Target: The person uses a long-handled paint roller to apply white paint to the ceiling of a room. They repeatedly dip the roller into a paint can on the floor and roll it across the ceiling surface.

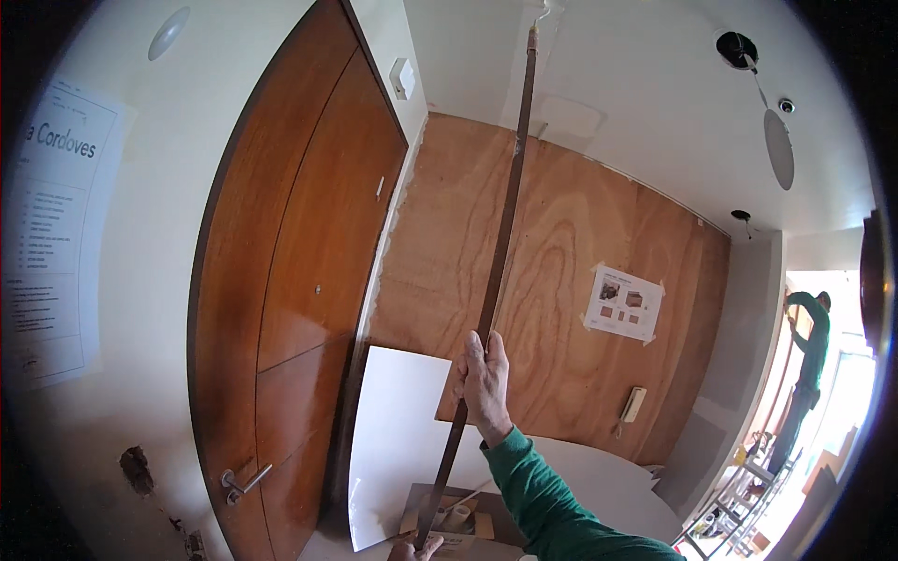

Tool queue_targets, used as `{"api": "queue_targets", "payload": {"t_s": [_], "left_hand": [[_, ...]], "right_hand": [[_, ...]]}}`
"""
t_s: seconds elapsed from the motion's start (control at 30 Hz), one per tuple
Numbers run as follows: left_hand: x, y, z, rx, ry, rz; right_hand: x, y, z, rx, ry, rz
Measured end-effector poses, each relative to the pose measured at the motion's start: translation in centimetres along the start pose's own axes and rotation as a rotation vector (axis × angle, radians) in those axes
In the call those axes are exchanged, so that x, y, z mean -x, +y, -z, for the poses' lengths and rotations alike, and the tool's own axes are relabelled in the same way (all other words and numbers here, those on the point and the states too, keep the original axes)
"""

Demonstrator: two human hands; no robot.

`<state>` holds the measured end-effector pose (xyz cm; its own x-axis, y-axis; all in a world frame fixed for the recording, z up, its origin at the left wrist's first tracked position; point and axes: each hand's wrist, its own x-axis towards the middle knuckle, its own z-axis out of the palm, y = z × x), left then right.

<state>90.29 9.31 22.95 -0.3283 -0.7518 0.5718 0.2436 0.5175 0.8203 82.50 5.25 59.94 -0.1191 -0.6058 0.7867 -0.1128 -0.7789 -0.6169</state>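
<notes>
Right hand: the right hand (pixel 485 383) is raised in front of the plywood wall, its green sleeve (pixel 552 505) coming up from the lower edge; the fingers are clenched around the long pole, gripping it at about mid-height of the view.
Left hand: the left hand (pixel 414 549) shows only partly at the bottom edge, at the pole's lower end; it touches the pole there, but whether the fingers are closed around it cannot be told.
Long pole: the long pole (pixel 505 206) is thin, dark brown and nearly upright, leaning slightly so that its top lies to the right of its foot; it runs from the left hand, through the right hand, up to the ceiling.
Pole tip: a small white fitting (pixel 545 13) sits at the top end, against the white ceiling (pixel 655 84); its shape is too small to tell.
Plywood wall: a plywood wall (pixel 552 271) stands behind the pole, with a taped paper sheet (pixel 624 304) on it.
Door: a brown wooden door (pixel 299 280) with a metal lever handle (pixel 241 483) stands to the left.
White panel: a white panel (pixel 393 439) leans below the plywood, left of the pole.
Cardboard box: an open cardboard box (pixel 458 519) lies behind the pole's foot.
Other person: another person (pixel 806 365) in a green top stands well apart at the right, in a bright opening.
</notes>
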Motion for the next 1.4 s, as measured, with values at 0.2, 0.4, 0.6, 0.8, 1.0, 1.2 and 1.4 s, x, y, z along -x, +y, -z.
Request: {"api": "queue_targets", "payload": {"t_s": [0.2,0.4,0.6,0.8,1.0,1.2,1.4], "left_hand": [[-1.4,2.4,0.7,-0.089,0.063,-0.026],[-4.5,4.9,1.4,-0.15,0.118,-0.079],[-9.3,2.5,2.6,-0.339,-0.037,0.066],[-14.7,4.4,3.0,-0.356,0.016,0.181],[-20.9,5.3,2.4,-0.37,0.098,0.072],[-25.4,7.2,2.4,-0.316,0.157,0.08],[-26.3,7.5,2.6,-0.316,0.146,0.056]], "right_hand": [[-2.9,1.7,0.5,0.017,0.01,-0.067],[-7.7,4.9,1.6,0.021,0.039,-0.035],[-13.7,8.1,2.9,-0.011,0.074,-0.094],[-20.6,11.3,3.8,-0.022,0.072,-0.119],[-28.6,14.9,6.3,-0.06,0.073,-0.15],[-33.6,16.0,6.7,-0.088,0.07,-0.237],[-34.7,16.7,7.0,-0.096,0.082,-0.267]]}}
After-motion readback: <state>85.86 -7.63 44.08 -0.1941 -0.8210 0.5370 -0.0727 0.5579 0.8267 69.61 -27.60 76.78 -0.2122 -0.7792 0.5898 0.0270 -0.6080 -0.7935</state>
